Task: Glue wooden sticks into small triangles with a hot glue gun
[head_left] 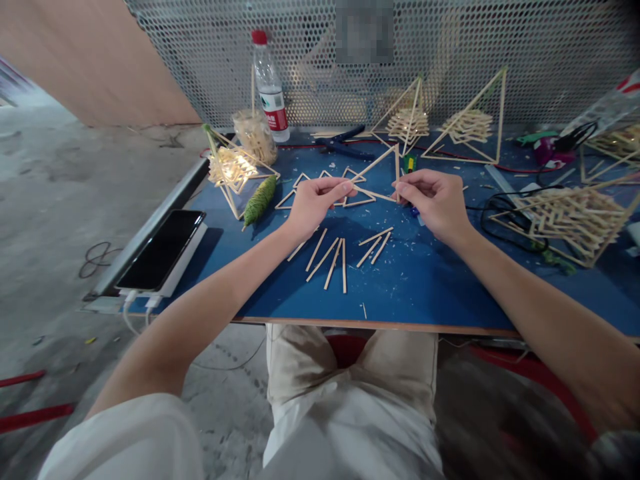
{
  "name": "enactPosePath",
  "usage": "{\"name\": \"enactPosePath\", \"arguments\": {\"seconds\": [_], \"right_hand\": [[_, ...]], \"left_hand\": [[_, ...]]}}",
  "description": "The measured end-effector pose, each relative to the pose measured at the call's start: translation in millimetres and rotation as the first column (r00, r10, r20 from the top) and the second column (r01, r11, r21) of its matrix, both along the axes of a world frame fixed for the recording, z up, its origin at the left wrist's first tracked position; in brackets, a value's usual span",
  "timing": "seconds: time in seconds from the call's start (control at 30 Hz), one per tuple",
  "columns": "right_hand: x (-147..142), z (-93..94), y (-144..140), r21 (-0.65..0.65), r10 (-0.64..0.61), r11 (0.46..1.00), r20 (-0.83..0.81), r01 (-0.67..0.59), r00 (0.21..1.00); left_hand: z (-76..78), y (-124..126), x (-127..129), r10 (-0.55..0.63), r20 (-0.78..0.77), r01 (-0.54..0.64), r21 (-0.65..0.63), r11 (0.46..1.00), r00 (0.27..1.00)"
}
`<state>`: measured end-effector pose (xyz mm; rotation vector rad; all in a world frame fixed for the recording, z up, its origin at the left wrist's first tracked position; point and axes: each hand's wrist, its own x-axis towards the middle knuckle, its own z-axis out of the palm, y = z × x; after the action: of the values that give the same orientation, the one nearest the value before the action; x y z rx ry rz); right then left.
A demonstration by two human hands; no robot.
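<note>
A triangle of thin wooden sticks (376, 165) is held up between my two hands above the blue tabletop. My left hand (320, 200) pinches its left corner, where two sticks meet. At the lower right corner, the fingers of my right hand (436, 199) are closed on the triangle too. Behind my left hand, small stick triangles (286, 200) lie flat in a row, partly covered by the hand. Several loose wooden sticks (331, 262) are spread on the table nearer to me.
A green thread bundle (261, 201) lies left, near a phone (163, 250) on a white box with cables. Behind stand a water bottle (273, 100), a jar (255, 137), blue pliers (345, 143) and lit stick frames (407, 123). A larger stick structure (575, 223) and black cable lie right.
</note>
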<state>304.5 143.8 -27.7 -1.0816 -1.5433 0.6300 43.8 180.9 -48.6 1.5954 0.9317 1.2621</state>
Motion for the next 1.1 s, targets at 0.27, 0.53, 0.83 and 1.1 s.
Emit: {"name": "enactPosePath", "arguments": {"seconds": [0.27, 0.53, 0.83, 1.1], "right_hand": [[0.3, -0.3, 0.7, -0.006, 0.006, 1.0, -0.005, -0.006, 1.0], [0.9, 0.5, 0.2, 0.003, 0.014, 1.0, -0.008, -0.014, 1.0], [1.2, -0.8, 0.3, 0.004, 0.018, 1.0, -0.013, -0.018, 1.0], [2.1, -1.7, 2.5, 0.006, 0.016, 1.0, 0.01, -0.016, 1.0]], "left_hand": [[-0.7, 0.5, 0.5, 0.0, 0.004, 0.0, -0.021, 1.0, 1.0], [0.5, -0.5, 0.4, -0.003, 0.006, 0.003, -0.015, 1.0, 1.0], [-0.9, 0.1, 0.3, -0.01, 0.005, 0.01, -0.019, 1.0, 1.0], [-0.9, 0.1, 1.2, -0.015, 0.002, 0.015, -0.005, 1.0, 1.0]]}}
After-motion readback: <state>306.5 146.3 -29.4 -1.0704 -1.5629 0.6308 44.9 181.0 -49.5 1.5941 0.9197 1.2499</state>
